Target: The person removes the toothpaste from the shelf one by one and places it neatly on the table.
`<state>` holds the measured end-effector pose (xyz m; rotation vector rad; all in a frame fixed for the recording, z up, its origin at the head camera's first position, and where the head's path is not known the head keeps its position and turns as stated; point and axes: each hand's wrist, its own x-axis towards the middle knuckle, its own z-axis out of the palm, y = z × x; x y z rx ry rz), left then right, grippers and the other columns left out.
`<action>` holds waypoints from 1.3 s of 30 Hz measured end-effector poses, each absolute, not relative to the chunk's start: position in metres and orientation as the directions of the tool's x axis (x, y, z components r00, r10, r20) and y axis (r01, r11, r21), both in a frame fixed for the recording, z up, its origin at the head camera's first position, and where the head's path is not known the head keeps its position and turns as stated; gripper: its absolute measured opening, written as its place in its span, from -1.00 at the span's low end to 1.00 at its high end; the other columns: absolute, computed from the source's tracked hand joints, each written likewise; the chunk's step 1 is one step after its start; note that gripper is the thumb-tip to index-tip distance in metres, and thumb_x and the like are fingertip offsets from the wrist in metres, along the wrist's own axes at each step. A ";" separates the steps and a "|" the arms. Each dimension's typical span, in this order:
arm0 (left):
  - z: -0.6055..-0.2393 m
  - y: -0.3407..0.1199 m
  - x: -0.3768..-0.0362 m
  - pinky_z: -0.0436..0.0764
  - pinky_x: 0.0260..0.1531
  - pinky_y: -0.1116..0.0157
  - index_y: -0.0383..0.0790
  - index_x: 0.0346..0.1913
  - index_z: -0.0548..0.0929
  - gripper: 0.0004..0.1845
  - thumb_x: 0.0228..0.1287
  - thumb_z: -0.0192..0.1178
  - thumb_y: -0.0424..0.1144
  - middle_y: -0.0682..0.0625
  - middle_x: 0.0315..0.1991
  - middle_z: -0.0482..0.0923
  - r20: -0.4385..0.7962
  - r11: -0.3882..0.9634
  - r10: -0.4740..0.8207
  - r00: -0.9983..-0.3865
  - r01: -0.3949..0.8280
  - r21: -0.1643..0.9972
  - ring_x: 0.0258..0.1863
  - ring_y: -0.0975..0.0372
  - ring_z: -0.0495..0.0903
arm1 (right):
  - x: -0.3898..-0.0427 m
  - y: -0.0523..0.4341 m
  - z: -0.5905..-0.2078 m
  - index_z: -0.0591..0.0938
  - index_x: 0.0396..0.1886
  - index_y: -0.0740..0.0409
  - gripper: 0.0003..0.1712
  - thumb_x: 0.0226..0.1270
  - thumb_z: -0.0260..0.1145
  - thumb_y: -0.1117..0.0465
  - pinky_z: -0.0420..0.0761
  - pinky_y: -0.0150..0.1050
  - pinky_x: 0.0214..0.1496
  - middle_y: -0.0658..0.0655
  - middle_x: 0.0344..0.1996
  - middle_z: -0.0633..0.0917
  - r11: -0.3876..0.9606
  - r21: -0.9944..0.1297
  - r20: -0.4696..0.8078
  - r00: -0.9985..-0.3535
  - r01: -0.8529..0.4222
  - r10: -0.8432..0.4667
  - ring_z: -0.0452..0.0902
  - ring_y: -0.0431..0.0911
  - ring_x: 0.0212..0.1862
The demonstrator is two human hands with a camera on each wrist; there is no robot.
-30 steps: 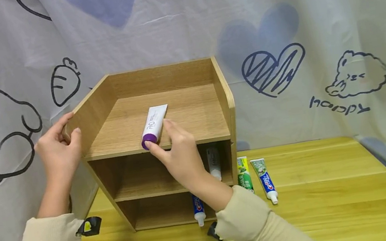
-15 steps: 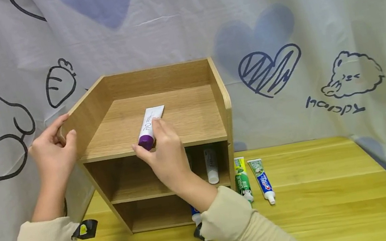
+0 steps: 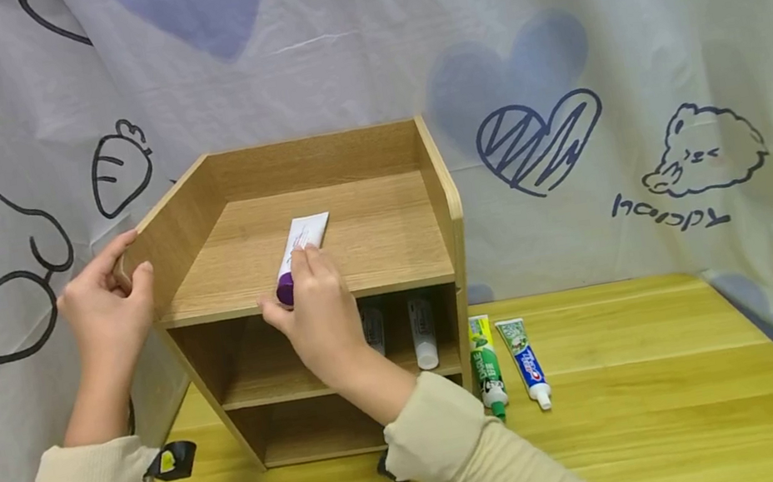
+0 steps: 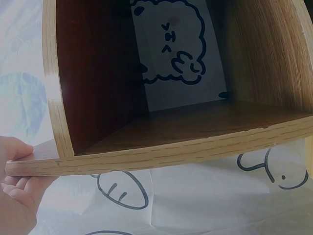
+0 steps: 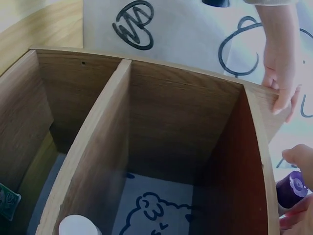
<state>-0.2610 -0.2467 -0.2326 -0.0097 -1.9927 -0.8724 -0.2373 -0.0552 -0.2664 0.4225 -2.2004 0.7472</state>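
A white tube (image 3: 310, 229) with a purple cap lies on the top board of a small wooden shelf (image 3: 385, 233), its cap toward the front edge. My right hand (image 3: 321, 306) is over it, fingertips touching the tube's right side. In the right wrist view, the thumb stands a little apart from the purple cap (image 5: 292, 189). My left hand (image 3: 110, 306) grips the front edge of the shelf's left side panel; the left wrist view shows thumb and fingers on opposite faces of the wood (image 4: 146, 161).
In the middle compartment are two grey-white tubes, one (image 3: 424, 332) in plain sight and another (image 3: 373, 327) partly behind my right hand. Right of the shelf, a green-and-yellow toothpaste tube (image 3: 487, 368) and a blue-and-green one (image 3: 527, 364) lie on the wooden table (image 3: 647, 402). A printed curtain (image 3: 344, 71) hangs behind.
My right hand has slid left and slightly toward the front; its thumb has come off the cap. The tube now lies nearly still. The left hand keeps its grip on the panel.
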 end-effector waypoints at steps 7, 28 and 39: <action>-0.233 -0.247 -0.261 0.08 -0.75 0.57 -0.24 -0.02 0.66 -0.63 0.06 0.12 -0.47 0.45 -0.83 0.11 0.759 0.748 -0.320 -0.567 0.340 0.570 -0.83 0.61 0.08 | -0.241 -0.057 -0.270 0.56 -0.02 0.40 -0.38 0.01 0.44 0.05 0.49 -0.30 0.15 0.26 -0.04 0.63 0.817 -0.324 0.768 -0.637 -0.476 -0.067 0.54 0.02 0.09; -0.235 -0.247 -0.263 0.12 -0.52 0.52 -0.24 -0.01 0.66 -0.62 0.06 0.13 -0.48 0.47 -0.85 0.10 0.755 0.730 -0.327 -0.569 0.355 0.584 -0.83 0.61 0.07 | -0.245 -0.048 -0.269 0.58 -0.14 0.38 -0.59 0.05 0.40 0.21 0.59 -0.31 -0.01 0.23 -0.20 0.68 0.804 -0.383 0.758 -0.653 -0.456 -0.009 0.60 -0.03 -0.08; -0.235 -0.248 -0.262 0.09 -0.69 0.54 -0.22 -0.02 0.66 -0.63 0.06 0.14 -0.46 0.45 -0.84 0.10 0.757 0.745 -0.328 -0.565 0.338 0.576 -0.82 0.60 0.08 | -0.243 -0.039 -0.264 0.58 -0.07 0.41 -0.61 0.12 0.35 0.28 0.58 -0.27 0.01 0.28 -0.13 0.68 0.775 -0.409 0.725 -0.687 -0.481 -0.044 0.62 0.01 -0.03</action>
